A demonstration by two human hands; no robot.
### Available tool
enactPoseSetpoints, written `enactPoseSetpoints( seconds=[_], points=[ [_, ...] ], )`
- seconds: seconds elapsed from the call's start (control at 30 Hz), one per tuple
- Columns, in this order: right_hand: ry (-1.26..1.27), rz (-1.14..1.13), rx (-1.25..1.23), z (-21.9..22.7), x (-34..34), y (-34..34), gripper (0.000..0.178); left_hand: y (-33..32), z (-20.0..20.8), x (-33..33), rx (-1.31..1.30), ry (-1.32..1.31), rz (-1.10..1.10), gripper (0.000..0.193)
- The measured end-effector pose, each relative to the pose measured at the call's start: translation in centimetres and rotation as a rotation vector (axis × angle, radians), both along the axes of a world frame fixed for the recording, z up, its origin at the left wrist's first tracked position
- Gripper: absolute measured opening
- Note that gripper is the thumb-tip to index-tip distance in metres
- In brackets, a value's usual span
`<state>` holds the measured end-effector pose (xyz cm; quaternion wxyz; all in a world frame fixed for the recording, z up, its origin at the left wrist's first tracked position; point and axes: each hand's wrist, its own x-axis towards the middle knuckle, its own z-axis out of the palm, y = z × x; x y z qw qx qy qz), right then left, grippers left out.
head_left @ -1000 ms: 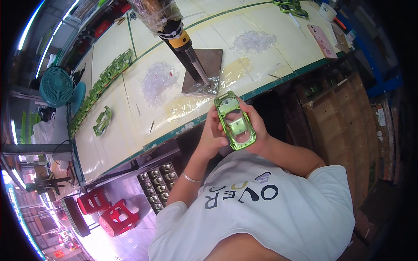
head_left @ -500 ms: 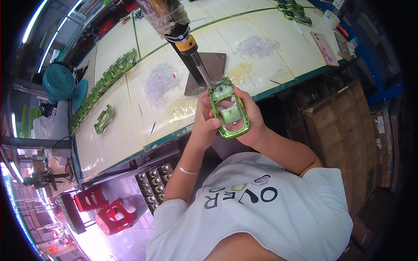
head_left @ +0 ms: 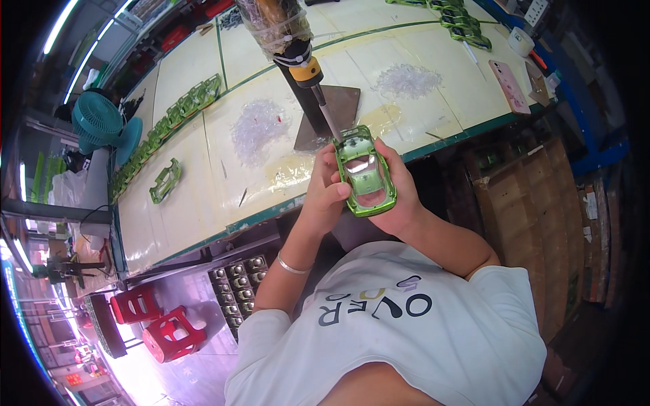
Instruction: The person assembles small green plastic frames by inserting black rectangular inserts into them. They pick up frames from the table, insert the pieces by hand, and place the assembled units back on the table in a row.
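Note:
Both my hands hold a shiny green toy car body shell (head_left: 367, 181) with window openings, just over the bench's near edge. My left hand (head_left: 328, 196) grips its left side, thumb lying along the edge. Wrapped round the opposite side is my right hand (head_left: 402, 193), its fingers partly hidden behind the shell. An electric screwdriver (head_left: 306, 71), wrapped in clear plastic and fixed upright on a dark stand, points down at the shell. Its metal shaft reaches the shell's far left corner; whether the tip touches is too small to tell.
On the bench (head_left: 193, 223) lie a clear plastic pile (head_left: 261, 132), another pile (head_left: 408, 80), a single green shell (head_left: 166, 181) and a row of green shells (head_left: 162, 132). A pink phone (head_left: 509, 86) sits at the right. A teal fan (head_left: 98, 116) stands left; red stools (head_left: 175, 335) are below.
The whole view has shifted slightly, with the bench appearing a little farther right. Both hands keep their hold on the car shell, which stays by the screwdriver's shaft.

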<state>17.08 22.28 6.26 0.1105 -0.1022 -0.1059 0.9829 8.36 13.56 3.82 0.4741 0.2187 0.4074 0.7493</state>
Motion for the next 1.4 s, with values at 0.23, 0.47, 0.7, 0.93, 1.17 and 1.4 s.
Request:
enactPoseSetpoints(
  seconds=[0.23, 0.47, 0.7, 0.93, 1.17, 1.4],
  points=[
    [0.036, 0.025, -0.025, 0.3, 0.3, 0.3, 0.043, 0.1, -0.5, 0.0, 0.001, 0.045, 0.007, 0.081],
    [0.083, 0.019, -0.018, 0.1, 0.3, 0.4, 0.042, 0.2, 0.0, 0.3, -0.025, 0.08, 0.016, 0.084],
    [0.162, 0.04, -0.024, -1.0, 0.3, 0.5, 0.041, 0.0, -0.1, 0.6, -0.044, 0.093, 0.035, 0.092],
    [0.18, 0.259, -0.004, -3.2, -0.4, 2.0, 0.039, -1.0, -0.9, 1.3, -0.011, 0.115, 0.093, 0.091],
    [0.006, 0.291, 0.667, -5.1, -0.5, 3.9, 0.037, -2.2, -0.3, 1.7, 0.024, 0.28, 0.126, 0.092],
    [0.247, 0.453, -0.242, -3.9, -1.4, 4.3, 0.056, -1.9, -0.6, 1.6, 0.048, 0.359, 0.142, 0.093]
  ],
)
